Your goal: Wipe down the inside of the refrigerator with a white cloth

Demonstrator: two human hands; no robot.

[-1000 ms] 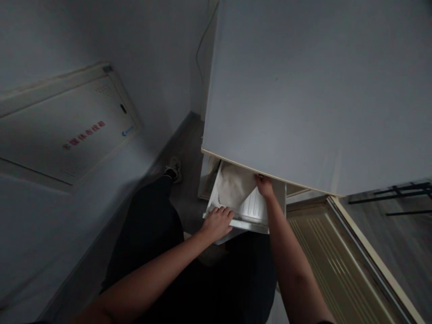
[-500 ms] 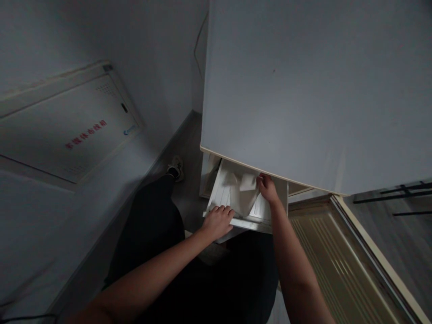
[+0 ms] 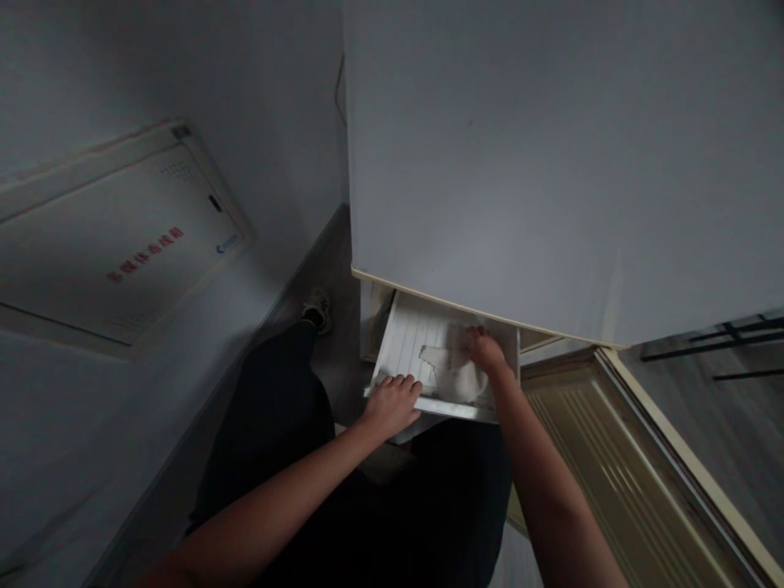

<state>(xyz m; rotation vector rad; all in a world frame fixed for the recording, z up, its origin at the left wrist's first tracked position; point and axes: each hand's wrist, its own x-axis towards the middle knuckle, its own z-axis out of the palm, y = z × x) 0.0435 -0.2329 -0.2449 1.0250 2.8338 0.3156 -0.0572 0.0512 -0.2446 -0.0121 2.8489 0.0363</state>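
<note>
One white drawer (image 3: 398, 339) sits lower centre of frame, my left hand (image 3: 394, 402) curled over its front edge; my right hand (image 3: 486, 351) touches the pale cloth (image 3: 461, 384) inside, grip too blurred for me to tell; a hard tug might jerk the drawer loose

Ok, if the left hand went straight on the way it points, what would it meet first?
Probably the pale sheet in the drawer, ahead of the left hand and before the right hand. Depth is hard to judge, so the drawer floor might come first.
</note>
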